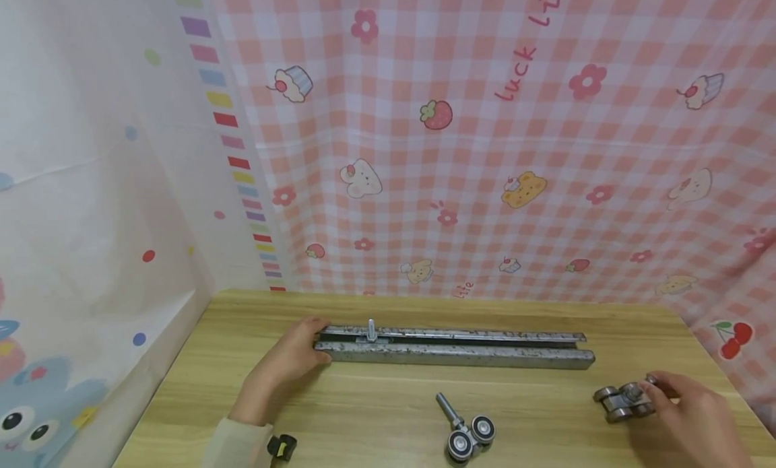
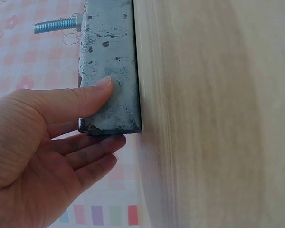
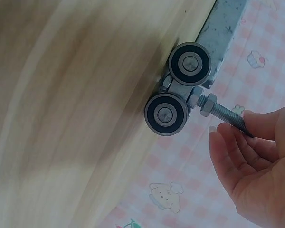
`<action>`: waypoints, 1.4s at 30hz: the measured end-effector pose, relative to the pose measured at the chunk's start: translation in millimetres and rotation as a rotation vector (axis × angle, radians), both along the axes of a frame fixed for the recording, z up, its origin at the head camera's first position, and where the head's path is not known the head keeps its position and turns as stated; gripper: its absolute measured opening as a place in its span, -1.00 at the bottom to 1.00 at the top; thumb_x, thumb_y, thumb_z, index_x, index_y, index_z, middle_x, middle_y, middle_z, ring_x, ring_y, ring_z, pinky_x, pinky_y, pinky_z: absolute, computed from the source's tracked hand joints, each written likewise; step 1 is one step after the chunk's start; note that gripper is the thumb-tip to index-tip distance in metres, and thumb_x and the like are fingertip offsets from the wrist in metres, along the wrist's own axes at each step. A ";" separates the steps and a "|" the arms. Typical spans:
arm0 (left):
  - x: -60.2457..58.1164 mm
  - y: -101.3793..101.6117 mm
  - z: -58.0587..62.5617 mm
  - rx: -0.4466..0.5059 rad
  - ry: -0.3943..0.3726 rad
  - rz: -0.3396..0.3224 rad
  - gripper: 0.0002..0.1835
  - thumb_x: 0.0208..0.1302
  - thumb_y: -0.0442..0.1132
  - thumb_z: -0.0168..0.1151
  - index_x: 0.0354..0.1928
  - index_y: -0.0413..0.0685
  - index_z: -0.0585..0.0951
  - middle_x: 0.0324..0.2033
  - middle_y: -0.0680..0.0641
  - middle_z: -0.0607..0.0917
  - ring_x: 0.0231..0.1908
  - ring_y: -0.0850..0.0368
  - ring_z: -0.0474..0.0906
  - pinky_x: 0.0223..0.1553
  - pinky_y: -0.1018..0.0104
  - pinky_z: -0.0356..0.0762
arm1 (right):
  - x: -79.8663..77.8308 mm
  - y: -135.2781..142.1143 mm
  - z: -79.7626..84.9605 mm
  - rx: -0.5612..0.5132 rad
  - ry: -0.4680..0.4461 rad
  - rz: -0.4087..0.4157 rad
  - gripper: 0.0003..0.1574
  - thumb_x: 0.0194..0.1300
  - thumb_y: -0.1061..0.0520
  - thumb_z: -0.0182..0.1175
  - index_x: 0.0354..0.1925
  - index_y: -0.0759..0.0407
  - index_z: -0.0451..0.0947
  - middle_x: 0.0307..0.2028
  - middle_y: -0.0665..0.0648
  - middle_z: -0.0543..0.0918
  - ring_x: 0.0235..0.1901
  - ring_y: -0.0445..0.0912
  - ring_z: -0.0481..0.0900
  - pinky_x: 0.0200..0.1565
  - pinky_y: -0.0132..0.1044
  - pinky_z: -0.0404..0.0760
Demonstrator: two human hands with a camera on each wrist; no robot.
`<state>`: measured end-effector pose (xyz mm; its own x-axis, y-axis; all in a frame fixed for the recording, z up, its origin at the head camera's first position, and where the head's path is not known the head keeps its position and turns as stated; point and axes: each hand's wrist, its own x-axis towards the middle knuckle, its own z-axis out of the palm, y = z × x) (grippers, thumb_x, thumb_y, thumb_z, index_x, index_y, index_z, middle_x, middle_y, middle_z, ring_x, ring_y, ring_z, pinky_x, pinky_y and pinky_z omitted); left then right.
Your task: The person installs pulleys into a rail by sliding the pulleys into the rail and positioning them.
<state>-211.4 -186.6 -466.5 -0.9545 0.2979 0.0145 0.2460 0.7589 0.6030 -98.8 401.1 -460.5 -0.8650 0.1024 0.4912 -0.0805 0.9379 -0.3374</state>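
Observation:
A scuffed steel channel track [image 1: 473, 355] lies across the table, its slot facing up. My left hand [image 1: 289, 357] grips its left end, thumb on the near side wall [image 2: 109, 57]. A threaded bolt [image 1: 372, 331] stands upright from the slot near that end; the part below it is mostly hidden inside. To the right of the track, my right hand [image 1: 697, 411] pinches the threaded stem [image 3: 228, 117] of a wheeled roller trolley [image 1: 620, 402]. That trolley is apart from the track's right end in the head view. A second roller trolley [image 1: 459, 446] lies on its side in front of the track.
A small black clip-like object [image 1: 281, 447] sits beside the left sleeve [image 1: 236, 444]. The wood-grain table [image 1: 364, 407] ends at a pink checked cloth [image 1: 461, 151] behind, with a white patterned cloth [image 1: 91, 151] at the left.

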 end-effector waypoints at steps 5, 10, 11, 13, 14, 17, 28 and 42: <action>-0.6 0.3 -1.6 -0.008 0.009 0.001 -0.42 0.10 -0.44 0.58 0.20 -0.34 0.63 0.07 -0.23 0.68 0.14 -0.20 0.60 0.21 -0.12 0.59 | -3.4 7.4 2.6 -0.023 -0.077 -0.036 -0.81 0.16 0.45 0.43 -0.26 0.57 0.64 -0.45 0.39 0.72 -0.50 0.23 0.67 -0.58 -0.30 0.50; -0.5 0.6 -1.6 -0.014 0.008 0.001 -0.40 0.10 -0.44 0.59 0.22 -0.33 0.63 0.10 -0.24 0.67 0.16 -0.22 0.59 0.22 -0.14 0.57 | -7.1 14.7 4.4 -0.057 -0.178 -0.098 -0.75 0.31 0.36 0.37 -0.19 0.62 0.61 -0.42 0.42 0.72 -0.55 0.07 0.62 -0.59 -0.30 0.45; -0.4 0.7 -1.5 -0.014 0.004 0.002 -0.39 0.10 -0.44 0.59 0.23 -0.34 0.62 0.11 -0.25 0.67 0.18 -0.24 0.58 0.24 -0.15 0.57 | -7.8 16.3 4.7 -0.060 -0.193 -0.112 -0.74 0.33 0.34 0.36 -0.18 0.63 0.60 -0.42 0.42 0.72 -0.56 0.01 0.59 -0.59 -0.35 0.41; -0.6 0.4 -1.4 -0.015 -0.004 0.004 -0.37 0.11 -0.43 0.58 0.26 -0.36 0.60 0.15 -0.27 0.65 0.21 -0.27 0.56 0.25 -0.16 0.55 | -9.7 20.2 4.7 -0.068 -0.204 -0.127 -0.72 0.35 0.33 0.34 -0.18 0.64 0.60 -0.42 0.42 0.72 -0.58 -0.07 0.53 -0.60 -0.34 0.39; -0.7 0.3 -1.4 -0.014 -0.007 0.005 -0.37 0.12 -0.43 0.58 0.26 -0.36 0.60 0.16 -0.28 0.65 0.22 -0.28 0.55 0.26 -0.17 0.54 | -10.8 22.1 4.9 -0.074 -0.198 -0.129 -0.73 0.36 0.33 0.33 -0.18 0.64 0.60 -0.42 0.42 0.71 -0.58 -0.06 0.53 -0.60 -0.33 0.39; -0.7 0.1 -1.6 -0.010 -0.012 0.008 -0.36 0.12 -0.44 0.57 0.27 -0.38 0.59 0.17 -0.29 0.64 0.23 -0.28 0.55 0.27 -0.17 0.54 | -13.9 27.7 6.1 -0.081 -0.198 -0.146 -0.72 0.36 0.32 0.33 -0.20 0.65 0.60 -0.43 0.42 0.71 -0.56 0.01 0.57 -0.60 -0.28 0.44; -0.2 -0.1 -1.1 0.004 0.003 0.006 -0.41 0.10 -0.46 0.57 0.22 -0.32 0.63 0.09 -0.24 0.67 0.15 -0.19 0.60 0.23 -0.13 0.57 | -26.7 38.2 13.3 -0.115 -0.289 -0.177 -0.65 0.45 0.27 0.26 -0.16 0.68 0.59 -0.43 0.41 0.69 -0.51 0.07 0.60 -0.58 -0.20 0.47; 0.3 0.5 -1.7 -0.003 0.006 0.004 -0.42 0.10 -0.46 0.57 0.21 -0.34 0.63 0.07 -0.24 0.68 0.12 -0.18 0.61 0.22 -0.12 0.58 | -45.0 45.7 12.2 -0.081 -0.251 -0.168 -0.59 0.47 0.17 0.26 -0.16 0.62 0.61 -0.44 0.37 0.70 -0.49 0.14 0.60 -0.48 0.04 0.50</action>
